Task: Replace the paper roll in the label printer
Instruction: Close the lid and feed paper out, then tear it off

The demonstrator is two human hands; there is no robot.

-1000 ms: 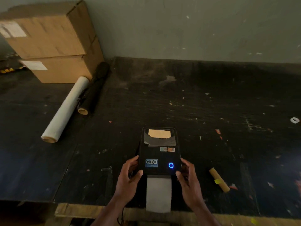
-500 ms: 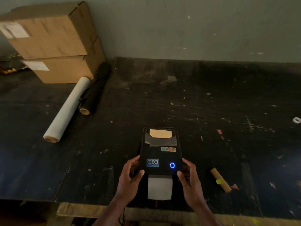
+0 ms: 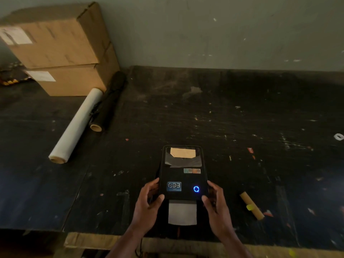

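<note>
Both hands clamp the printer (image 3: 183, 173) near its front corners: left hand (image 3: 148, 203) wrapped on the left side, thumb on the top edge; right hand (image 3: 216, 205) mirrors it on the right, thumb by the lit blue button (image 3: 196, 189). Neither holds anything else. Printer sits on the dark bench (image 3: 242, 118), close to the near edge, lid down. Brown roll core shows through the lid window (image 3: 183, 155). A short strip of white paper (image 3: 182, 213) pokes out of the front slot.

Looks like the closing/feed-check stage. To do it well: press evenly on both sides so both latches seat, keep thumbs clear of the slot, and check the paper exits square, not skewed. Can't tell from here if the latches are engaged.

Spent cardboard tube (image 3: 251, 205) lies off to the right, well apart. Film rolls (image 3: 76, 125) and boxes (image 3: 61, 51) at far left, not involved.
</note>
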